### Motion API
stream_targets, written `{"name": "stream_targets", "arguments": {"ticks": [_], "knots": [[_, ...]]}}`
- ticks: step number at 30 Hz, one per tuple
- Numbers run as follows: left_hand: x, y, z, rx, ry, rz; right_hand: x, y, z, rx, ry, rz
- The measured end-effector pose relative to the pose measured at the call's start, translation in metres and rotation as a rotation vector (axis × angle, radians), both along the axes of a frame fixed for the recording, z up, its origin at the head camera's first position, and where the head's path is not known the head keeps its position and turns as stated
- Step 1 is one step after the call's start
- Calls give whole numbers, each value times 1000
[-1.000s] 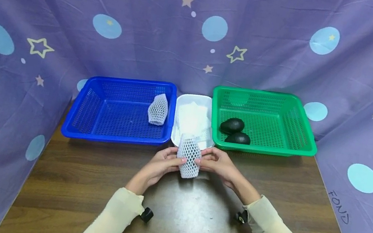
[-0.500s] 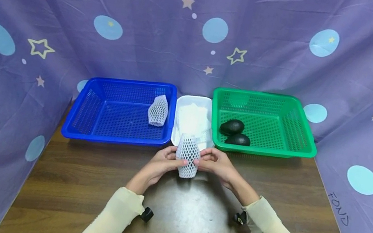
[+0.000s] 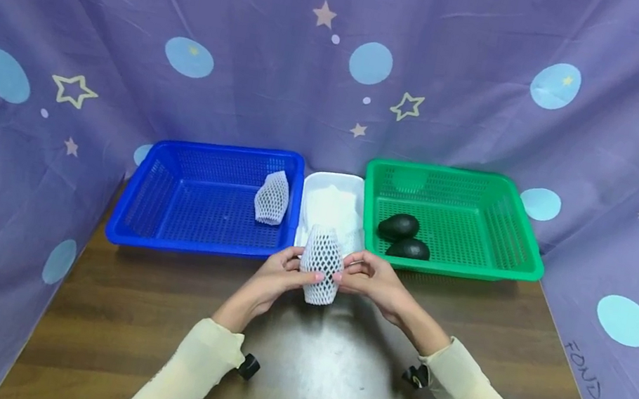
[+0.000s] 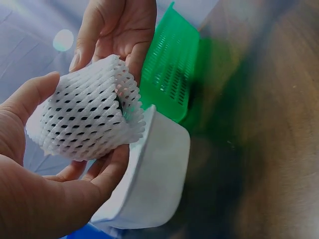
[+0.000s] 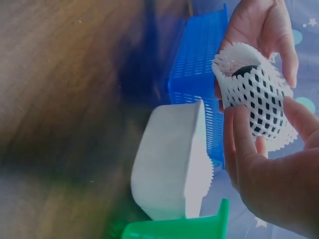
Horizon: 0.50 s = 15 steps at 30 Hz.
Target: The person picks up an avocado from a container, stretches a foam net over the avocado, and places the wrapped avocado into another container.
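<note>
Between both hands, a dark avocado (image 5: pixel 244 70) sits inside a white foam net sleeve (image 3: pixel 321 267), held above the table's middle. The left hand (image 3: pixel 271 284) grips the sleeve's left side, thumb in front and fingers behind. From the right, the right hand (image 3: pixel 383 291) holds it with thumb and fingers. Dark fruit shows through the mesh and at the sleeve's open end in the right wrist view. Two bare avocados (image 3: pixel 399 227) lie in the green basket (image 3: pixel 520 228). A sleeved item (image 3: pixel 272 198) lies in the blue basket (image 3: pixel 134 195).
A white tray (image 3: pixel 336 179) holding white foam nets (image 3: pixel 327 208) stands between the two baskets, behind the hands. The wooden table (image 3: pixel 146 311) reaches toward the viewer. A purple patterned curtain (image 3: pixel 252 73) hangs behind and on both sides.
The head view has tilted slightly, so the baskets and curtain appear lower. Both hands keep hold of the sleeved avocado, which has shifted slightly relative to the tray.
</note>
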<state>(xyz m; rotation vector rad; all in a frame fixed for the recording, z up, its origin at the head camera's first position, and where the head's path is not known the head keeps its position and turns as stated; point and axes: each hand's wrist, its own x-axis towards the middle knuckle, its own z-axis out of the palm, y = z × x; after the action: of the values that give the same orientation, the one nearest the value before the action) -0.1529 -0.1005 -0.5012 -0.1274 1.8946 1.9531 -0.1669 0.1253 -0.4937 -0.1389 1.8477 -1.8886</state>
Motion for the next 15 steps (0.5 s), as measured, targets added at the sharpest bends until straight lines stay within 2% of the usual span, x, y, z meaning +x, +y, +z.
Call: {"name": "stream_targets", "arguments": {"ticks": [7,10,15], "knots": [[-11,-3,23,45,49,26,-17,4,22,-28,42,40],[-21,-7,34,53,70,45,-29,7,37,-7,81,47],[-42,-24,58,62,87,78,-53,13,63,94,120,42]]}}
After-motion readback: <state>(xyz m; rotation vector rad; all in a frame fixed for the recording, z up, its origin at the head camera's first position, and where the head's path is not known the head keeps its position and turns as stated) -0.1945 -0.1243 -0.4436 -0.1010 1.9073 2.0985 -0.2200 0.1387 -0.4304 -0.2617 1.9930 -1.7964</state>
